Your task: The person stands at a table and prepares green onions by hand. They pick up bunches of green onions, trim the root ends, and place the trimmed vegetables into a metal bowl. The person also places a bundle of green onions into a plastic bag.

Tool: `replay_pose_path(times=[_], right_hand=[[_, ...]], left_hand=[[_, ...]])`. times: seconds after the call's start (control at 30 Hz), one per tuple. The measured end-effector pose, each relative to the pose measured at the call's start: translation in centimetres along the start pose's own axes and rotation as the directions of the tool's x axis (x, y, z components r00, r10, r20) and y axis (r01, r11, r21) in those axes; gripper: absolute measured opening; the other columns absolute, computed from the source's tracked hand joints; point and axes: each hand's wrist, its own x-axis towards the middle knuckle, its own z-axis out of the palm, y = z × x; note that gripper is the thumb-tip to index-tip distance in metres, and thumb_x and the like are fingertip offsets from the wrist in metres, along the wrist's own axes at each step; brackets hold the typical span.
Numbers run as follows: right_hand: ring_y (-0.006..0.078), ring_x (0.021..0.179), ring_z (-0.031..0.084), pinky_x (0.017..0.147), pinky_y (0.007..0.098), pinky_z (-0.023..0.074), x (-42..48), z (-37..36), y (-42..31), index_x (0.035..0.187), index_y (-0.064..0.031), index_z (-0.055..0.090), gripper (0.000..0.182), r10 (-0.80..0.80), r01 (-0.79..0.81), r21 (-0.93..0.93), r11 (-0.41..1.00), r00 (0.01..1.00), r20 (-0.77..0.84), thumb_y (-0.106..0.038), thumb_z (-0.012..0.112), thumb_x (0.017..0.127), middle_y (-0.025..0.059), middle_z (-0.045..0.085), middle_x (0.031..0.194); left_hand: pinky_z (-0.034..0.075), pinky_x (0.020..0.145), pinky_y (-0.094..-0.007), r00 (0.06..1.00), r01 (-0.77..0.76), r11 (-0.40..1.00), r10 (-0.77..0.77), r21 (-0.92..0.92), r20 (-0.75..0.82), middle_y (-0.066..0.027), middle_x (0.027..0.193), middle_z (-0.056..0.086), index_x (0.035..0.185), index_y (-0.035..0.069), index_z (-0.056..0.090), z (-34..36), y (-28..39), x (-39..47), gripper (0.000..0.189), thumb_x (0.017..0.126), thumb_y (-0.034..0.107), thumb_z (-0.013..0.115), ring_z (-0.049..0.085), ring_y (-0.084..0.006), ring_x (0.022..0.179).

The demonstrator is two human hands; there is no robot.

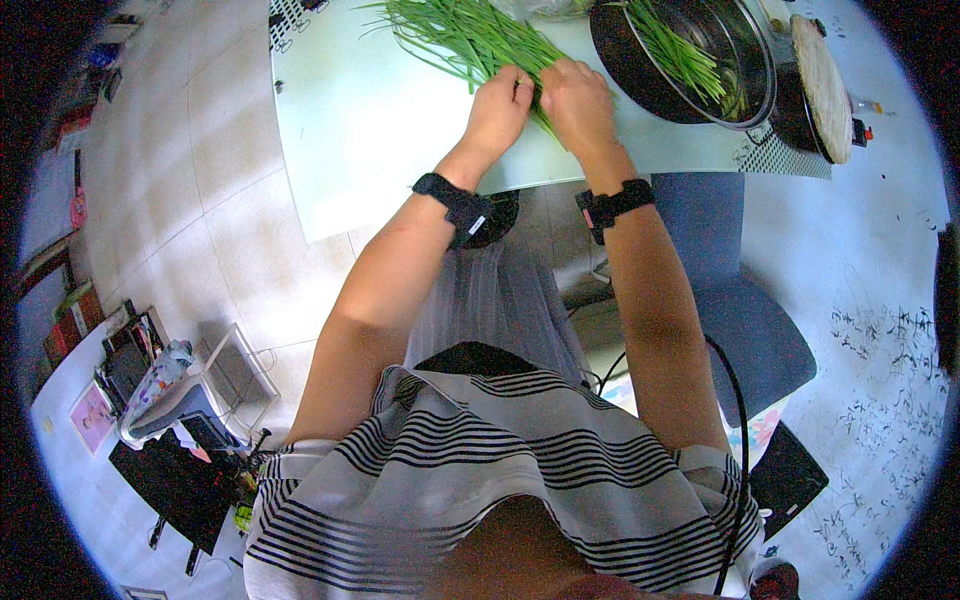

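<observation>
A loose bunch of long green leaves that look like garlic chives [480,37] lies across the pale glass tabletop [360,135]. My left hand [504,105] is closed around some of the stalks, with thumb and fingertips pinched together. Right beside it, my right hand [577,101] curls over the stalk end of the same bunch, knuckles up. A few stalk tips stick out below, between the two hands. More chives [679,56] rest inside a steel basin [759,45] to the right of my right hand. Both wrists wear black straps.
A dark round container with a pale top [821,90] stands beyond the basin at the right. A clear plastic bag [551,7] lies behind the chives. Under the table's right edge is a grey-blue chair [757,337]. A black cable [739,390] runs by my right arm.
</observation>
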Motion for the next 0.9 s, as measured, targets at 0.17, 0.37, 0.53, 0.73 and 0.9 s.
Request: replay_pose_path(times=[0.17, 0.37, 0.53, 0.73, 0.9], right_hand=[[0.0270, 0.078, 0.058, 0.067, 0.0385, 0.0462, -0.7, 0.7, 1.6, 0.080, -0.0094, 0.059, 0.012, 0.105, -0.105, 0.035, 0.994, 0.994, -0.020, -0.010, 0.052, 0.070, 0.0090, 0.057, 0.079], [0.0300, 0.078, 0.058, 0.069, 0.0377, 0.0468, -2.9, 0.1, 3.0, 0.093, -0.0090, 0.061, 0.020, 0.234, -0.236, 0.170, 0.957, 0.972, 0.032, -0.009, 0.053, 0.075, 0.0113, 0.059, 0.083], [0.0316, 0.076, 0.059, 0.066, 0.0399, 0.0474, -3.9, -3.6, 3.0, 0.092, -0.0076, 0.061, 0.018, 0.191, -0.199, 0.259, 0.945, 0.980, 0.056, -0.012, 0.049, 0.080, 0.0132, 0.060, 0.081], [0.0329, 0.074, 0.058, 0.065, 0.0402, 0.0469, -4.4, -9.3, 2.0, 0.088, -0.0064, 0.061, 0.015, 0.213, -0.174, 0.455, 0.873, 0.976, -0.037, -0.018, 0.054, 0.080, 0.0141, 0.061, 0.083], [0.0321, 0.080, 0.057, 0.071, 0.0387, 0.0458, -6.6, -18.9, 1.4, 0.091, -0.0048, 0.061, 0.019, 0.028, -0.019, 0.431, 0.902, 0.999, -0.016, -0.019, 0.055, 0.080, 0.0150, 0.060, 0.082]], left_hand=[[0.044, 0.067, -0.0335, 0.973, -0.055, 0.997, 0.066, -0.057, 0.219, -0.0153, 0.073, 0.053, 0.082, 0.003, 0.048, -2.0, 0.7, -5.0, 0.013, 0.087, 0.014, 0.047, 0.052, -0.0307, 0.068], [0.046, 0.064, -0.0394, 0.892, -0.301, 0.925, 0.188, 0.233, 0.410, -0.0147, 0.076, 0.055, 0.076, 0.003, 0.054, -2.2, -2.9, -13.1, 0.020, 0.083, 0.022, 0.054, 0.055, -0.0342, 0.072], [0.047, 0.065, -0.0418, 0.916, -0.206, 0.833, -0.020, 0.514, 0.400, -0.0174, 0.079, 0.057, 0.093, 0.001, 0.052, -1.5, -4.6, -15.5, 0.028, 0.081, 0.025, 0.057, 0.057, -0.0354, 0.074], [0.047, 0.068, -0.0418, 0.890, -0.318, 0.814, 0.080, 0.486, 0.449, -0.0189, 0.088, 0.059, 0.102, 0.002, 0.052, -1.7, 0.7, -15.9, 0.029, 0.080, 0.022, 0.056, 0.057, -0.0351, 0.081], [0.047, 0.068, -0.0443, 0.897, -0.328, 0.789, 0.087, 0.520, 0.434, -0.0191, 0.086, 0.060, 0.101, 0.006, 0.056, -3.1, 4.6, -16.8, 0.027, 0.080, 0.023, 0.054, 0.058, -0.0369, 0.076]])
